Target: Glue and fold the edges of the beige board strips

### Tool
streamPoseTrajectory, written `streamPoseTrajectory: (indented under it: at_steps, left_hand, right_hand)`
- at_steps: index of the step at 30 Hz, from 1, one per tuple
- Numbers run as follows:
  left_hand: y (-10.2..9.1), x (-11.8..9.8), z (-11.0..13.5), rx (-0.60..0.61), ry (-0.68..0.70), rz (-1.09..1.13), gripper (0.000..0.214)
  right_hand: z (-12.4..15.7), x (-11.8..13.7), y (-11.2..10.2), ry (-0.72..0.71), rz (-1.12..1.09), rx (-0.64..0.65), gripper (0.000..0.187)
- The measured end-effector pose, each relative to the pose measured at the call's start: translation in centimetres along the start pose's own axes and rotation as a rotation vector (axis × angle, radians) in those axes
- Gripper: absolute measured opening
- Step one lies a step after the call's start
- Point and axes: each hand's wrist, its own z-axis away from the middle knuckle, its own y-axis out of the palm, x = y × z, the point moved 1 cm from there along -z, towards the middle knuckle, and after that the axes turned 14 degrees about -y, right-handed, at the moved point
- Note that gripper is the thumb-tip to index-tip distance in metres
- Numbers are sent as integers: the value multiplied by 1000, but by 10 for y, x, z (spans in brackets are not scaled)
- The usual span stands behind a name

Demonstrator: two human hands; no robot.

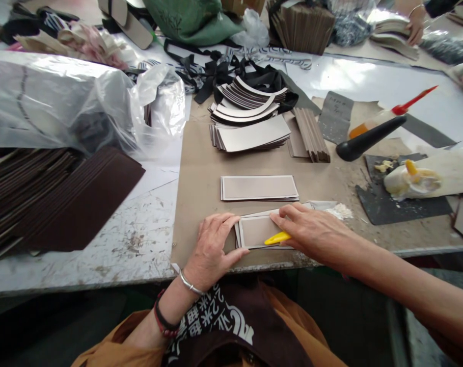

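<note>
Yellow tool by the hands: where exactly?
In the head view, the yellow tool pokes out from under the right hand over the pale-bordered panel, near the edge of the table, just right of the left hand.

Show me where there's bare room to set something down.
Bare: brown board left of the bordered panels; white tabletop between that board and the dark panels. Crowded: the right, around the red-tipped bottle and white container; the board's near edge, where left hand and right hand rest on a panel.
</note>
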Motion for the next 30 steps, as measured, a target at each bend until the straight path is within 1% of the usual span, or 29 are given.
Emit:
streamPoseTrajectory:
  at_steps: [7,13,18,21,27,30]
  left_hand:
    - [1,0,1,-9,3,-9,52]
    - [1,-1,1,-7,9,-33,51]
    - [1,-1,1,-14,19,-44,51]
    - [1,-1,1,-14,24,-51,51]
    - [3,0,1,-49,68,-44,53]
    - [3,1,1,-69,92,-53,54]
  right_hand:
    - [-3,4,-2,22,10,26,38]
    - [-4,6,-4,49,-4,85,39]
    - [-5,8,-5,63,-19,103,34]
    - [-6,10,-4,63,9,100,29]
    - [-10,14,-3,89,32,155,29]
    - [-11,14,-2,88,30,151,28]
